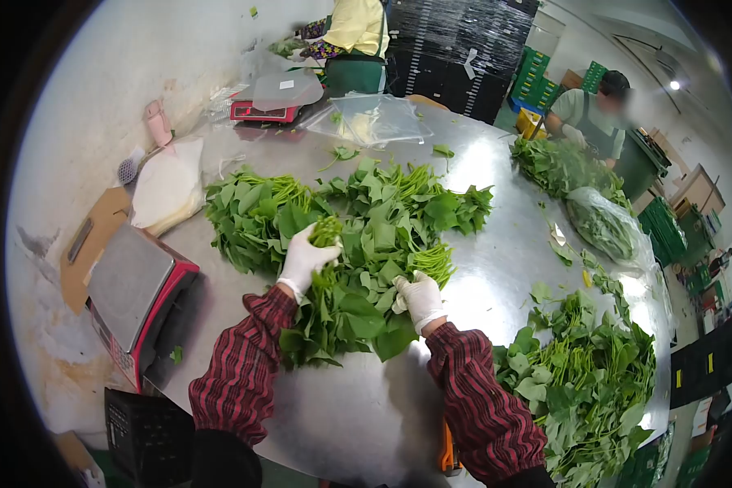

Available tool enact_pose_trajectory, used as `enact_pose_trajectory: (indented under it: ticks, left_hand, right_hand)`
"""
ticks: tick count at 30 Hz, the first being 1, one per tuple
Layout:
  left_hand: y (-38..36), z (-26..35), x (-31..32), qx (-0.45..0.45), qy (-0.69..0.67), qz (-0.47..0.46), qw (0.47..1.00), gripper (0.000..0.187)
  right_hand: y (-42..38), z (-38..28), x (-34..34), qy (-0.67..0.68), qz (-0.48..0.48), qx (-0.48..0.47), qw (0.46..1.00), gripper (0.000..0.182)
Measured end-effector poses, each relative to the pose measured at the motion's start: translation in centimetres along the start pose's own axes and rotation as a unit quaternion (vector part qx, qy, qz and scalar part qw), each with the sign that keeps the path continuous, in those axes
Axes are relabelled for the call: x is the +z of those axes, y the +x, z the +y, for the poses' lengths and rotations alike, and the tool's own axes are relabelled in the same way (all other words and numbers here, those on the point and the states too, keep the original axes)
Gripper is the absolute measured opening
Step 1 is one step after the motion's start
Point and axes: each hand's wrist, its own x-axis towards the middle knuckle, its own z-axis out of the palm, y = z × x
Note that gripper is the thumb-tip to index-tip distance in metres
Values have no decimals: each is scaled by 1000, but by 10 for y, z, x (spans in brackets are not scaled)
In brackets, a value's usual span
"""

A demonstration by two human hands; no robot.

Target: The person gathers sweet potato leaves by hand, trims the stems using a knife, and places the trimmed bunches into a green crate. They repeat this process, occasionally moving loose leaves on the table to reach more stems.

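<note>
Step in hand, by judgement: manual gathering and arranging of cut leafy greens. The broad heap of green leaves and stems (378,232) lies on the silver metal table (325,415) and serves as the landmark for all positions below.

Left hand (305,259): in a white glove, above the near-left part of the heap. The grip is closed around a small bunch of light green stems (326,231), with the stem ends directed upward.

Right hand (420,299): in a white glove, at the near-right edge of the heap, beside a fan of pale green stems (436,264). The fingers are curled and bear on the leaves. Foliage hides part of the fingertips; whether this grip is clamped on a bunch cannot be told.

Surroundings, relative to the heap:
- Left: a red scale with a grey plate (130,272).
- Far side: a second red scale (268,110) and flat clear plastic bags (374,120).
- Near right: a second pile of leafy stems (586,366).
- Far right: a clear bag filled with greens (610,226); beyond it, a co-worker (602,122) at further greens.

Handling requirement, by judgement: the next move calls for steady support of the held stems by the left hand, and for separation of overlapping leaves by the right hand without pulling on adjacent bunches.
</note>
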Motion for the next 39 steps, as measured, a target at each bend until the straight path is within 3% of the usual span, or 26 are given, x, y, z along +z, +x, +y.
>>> enact_pose_trajectory:
  ticks: [3, 5, 6, 7, 9, 11, 13, 14, 15, 16, 19, 20, 21, 22, 24, 25, 27, 28, 29, 31, 35, 37, 38, 39]
  left_hand:
    - [-28, 20, -9, 26, 29, 46, 998, 21]
    - [-62, 47, -8, 210, 306, 95, 924, 30]
    - [-81, 61, -8, 231, 351, 92, 903, 36]
    - [-97, 68, -10, 299, 433, 94, 845, 46]
    - [-137, 93, 3, 281, 511, 76, 809, 57]
    - [-164, 87, 19, 290, 517, 49, 804, 63]
    - [-191, 63, 40, 277, 504, 22, 818, 62]
    - [-205, 50, 54, 224, 531, 25, 817, 59]
    - [-215, 32, 62, 250, 437, 47, 863, 53]
    - [-227, 28, 70, 218, 469, 74, 853, 48]
    - [-238, 28, 82, 208, 406, 74, 887, 57]
    - [-241, 35, 82, 162, 399, 32, 902, 73]
    - [-242, 39, 78, 169, 399, 30, 901, 73]
    - [-241, 44, 71, 103, 301, -50, 947, 81]
    - [-242, 64, 55, -70, 65, -175, 980, 95]
    - [-239, 72, 46, -68, 70, -176, 980, 95]
    - [-234, 82, 26, -133, 117, -283, 943, 104]
    - [-228, 77, 14, 4, 340, -327, 882, 109]
    - [-226, 74, 8, 6, 345, -330, 879, 109]
    - [-226, 66, 0, 54, 465, -362, 806, 112]
    - [-253, 31, 11, -86, 186, -316, 926, 110]
    - [-270, 14, 22, -106, 109, -243, 958, 103]
    - [-278, 21, 39, -112, 57, -191, 974, 89]
    - [-284, 23, 48, -114, 63, -196, 972, 89]
  right_hand:
    - [-10, -14, -4, -1, -25, 9, 1000, 14]
    - [-28, -28, -4, -113, 40, -89, 989, 30]
    - [-44, -37, -3, -191, 65, -182, 963, 48]
    - [-67, -47, -3, -266, 89, -271, 921, 66]
    - [-120, -72, 10, -172, -90, -137, 971, 85]
    - [-149, -51, 29, -248, -93, -349, 899, 92]
    - [-176, -25, 54, -185, -101, -219, 953, 80]
    - [-179, -22, 57, -125, -71, -142, 979, 71]
    - [-182, -20, 59, -63, -41, -64, 995, 64]
    - [-185, -17, 60, -57, 7, -33, 998, 50]
    - [-203, -14, 50, -61, 22, -33, 997, 40]
    - [-208, -14, 46, -60, 26, -36, 997, 40]
    - [-208, -13, 42, -28, 16, -36, 999, 33]
    - [-206, -12, 40, 5, 5, -38, 999, 29]
    - [-204, 3, 43, 18, 25, -83, 996, 29]
    - [-205, 9, 45, 29, 44, -120, 991, 30]
    - [-214, -2, 45, -9, 54, -147, 988, 29]
    - [-217, -6, 44, -51, 65, -171, 982, 29]
    - [-219, -7, 44, -45, 69, -173, 981, 29]
    - [-222, -6, 44, -73, 70, -187, 977, 27]
    - [-219, 5, 47, -28, 103, -199, 974, 28]
    - [-218, 8, 44, -52, 124, -206, 969, 30]
    - [-219, 6, 42, -43, 131, -203, 969, 30]
    - [-221, 2, 40, -22, 106, -146, 983, 33]
